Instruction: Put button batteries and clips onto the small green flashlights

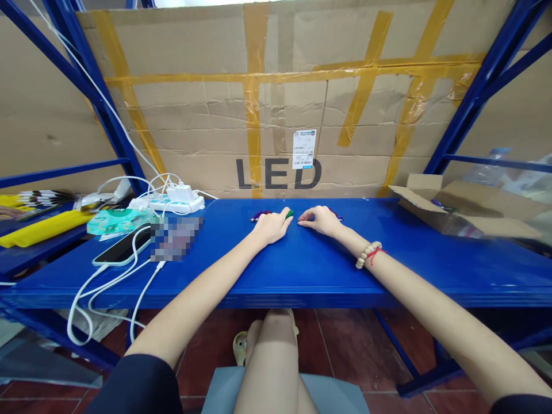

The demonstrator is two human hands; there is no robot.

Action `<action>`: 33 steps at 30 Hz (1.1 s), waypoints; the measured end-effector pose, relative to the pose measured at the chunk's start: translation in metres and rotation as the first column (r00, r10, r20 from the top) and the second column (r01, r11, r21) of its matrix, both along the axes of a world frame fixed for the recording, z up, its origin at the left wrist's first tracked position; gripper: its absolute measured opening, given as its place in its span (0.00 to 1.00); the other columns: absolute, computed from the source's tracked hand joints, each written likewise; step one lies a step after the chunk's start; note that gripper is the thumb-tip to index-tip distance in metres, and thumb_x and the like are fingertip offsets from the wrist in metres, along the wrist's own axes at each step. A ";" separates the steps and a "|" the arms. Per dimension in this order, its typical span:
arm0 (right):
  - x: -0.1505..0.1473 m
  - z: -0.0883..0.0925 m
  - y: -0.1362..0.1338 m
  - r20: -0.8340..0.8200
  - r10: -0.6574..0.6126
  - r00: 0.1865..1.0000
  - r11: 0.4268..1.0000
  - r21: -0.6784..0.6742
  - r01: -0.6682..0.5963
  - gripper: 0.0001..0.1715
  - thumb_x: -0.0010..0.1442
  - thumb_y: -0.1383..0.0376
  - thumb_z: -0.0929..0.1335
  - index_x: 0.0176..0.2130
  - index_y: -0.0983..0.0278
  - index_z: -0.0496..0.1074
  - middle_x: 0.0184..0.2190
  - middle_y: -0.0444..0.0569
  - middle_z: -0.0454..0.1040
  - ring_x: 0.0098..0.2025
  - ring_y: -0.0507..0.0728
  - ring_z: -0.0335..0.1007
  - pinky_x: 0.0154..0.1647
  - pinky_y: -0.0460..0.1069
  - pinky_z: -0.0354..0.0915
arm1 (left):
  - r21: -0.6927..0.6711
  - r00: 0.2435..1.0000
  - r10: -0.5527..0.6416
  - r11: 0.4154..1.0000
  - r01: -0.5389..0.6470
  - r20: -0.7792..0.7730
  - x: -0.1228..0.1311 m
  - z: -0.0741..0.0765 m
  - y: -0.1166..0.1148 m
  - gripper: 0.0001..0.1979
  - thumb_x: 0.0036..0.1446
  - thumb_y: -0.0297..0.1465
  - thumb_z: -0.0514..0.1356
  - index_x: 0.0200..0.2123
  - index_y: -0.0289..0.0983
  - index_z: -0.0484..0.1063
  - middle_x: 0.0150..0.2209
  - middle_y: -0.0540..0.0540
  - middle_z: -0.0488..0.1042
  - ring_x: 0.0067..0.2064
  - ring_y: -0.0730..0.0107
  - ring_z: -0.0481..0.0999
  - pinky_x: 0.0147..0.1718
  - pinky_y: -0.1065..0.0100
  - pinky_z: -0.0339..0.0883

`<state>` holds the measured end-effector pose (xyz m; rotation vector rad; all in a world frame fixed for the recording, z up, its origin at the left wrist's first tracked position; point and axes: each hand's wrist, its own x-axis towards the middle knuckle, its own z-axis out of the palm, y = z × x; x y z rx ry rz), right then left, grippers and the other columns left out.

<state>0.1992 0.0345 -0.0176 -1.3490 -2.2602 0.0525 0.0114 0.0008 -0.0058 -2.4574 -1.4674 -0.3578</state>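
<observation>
My left hand (272,227) rests on the blue tabletop with its fingers curled round a small green object (290,214); only its end shows, so its kind is unclear. Beside and behind that hand lie small slim pieces (259,215) in purple, blue and red, partly covered by it. A short gap to the right, my right hand (322,221) is closed in a pinch, thumb and forefinger together low over the table. Whatever is between those fingertips is too small to make out. More small coloured pieces (339,216) peek out behind the right hand.
An open cardboard box (457,210) stands at the right. To the left are a phone (125,247), white charging cables, a power strip (179,201), a tissue pack (118,221) and yellow items (52,227). A large cardboard sheet (207,126) closes off the back.
</observation>
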 end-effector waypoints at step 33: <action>-0.002 0.014 -0.014 0.153 -0.249 0.956 0.968 0.019 0.249 0.11 0.52 0.55 0.68 0.30 0.59 0.77 0.29 0.45 0.78 0.33 0.54 0.72 0.32 0.46 0.60 | 0.118 0.974 -0.133 0.987 0.112 0.186 -0.001 0.002 -0.003 0.15 0.64 0.38 0.42 0.47 0.41 0.61 0.41 0.47 0.76 0.39 0.63 0.76 0.29 0.72 0.62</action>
